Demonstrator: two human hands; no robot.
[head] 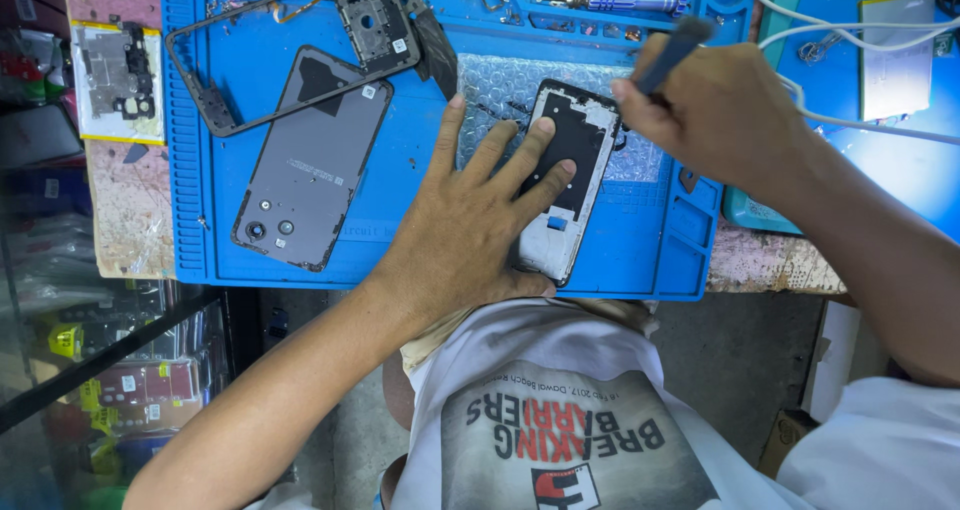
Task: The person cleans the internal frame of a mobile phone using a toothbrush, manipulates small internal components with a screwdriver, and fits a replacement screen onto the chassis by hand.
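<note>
My left hand (470,225) lies flat on an opened phone body (570,185) with a white frame and dark inside, fingers spread, pinning it to the blue work mat (420,120). My right hand (715,110) is closed around a dark slim tool (672,52), with the fingertips at the phone's top right corner. A patch of bubble wrap (500,85) lies under the phone. To the left rest a grey phone back cover (310,160) with camera holes and a dark empty phone frame (290,50).
A blue-handled screwdriver (625,2) and small parts sit in the mat's top trays. White cables (860,30) run across the right. A yellow-edged card with a small part (118,80) lies on the far left. The bench edge runs just below the mat.
</note>
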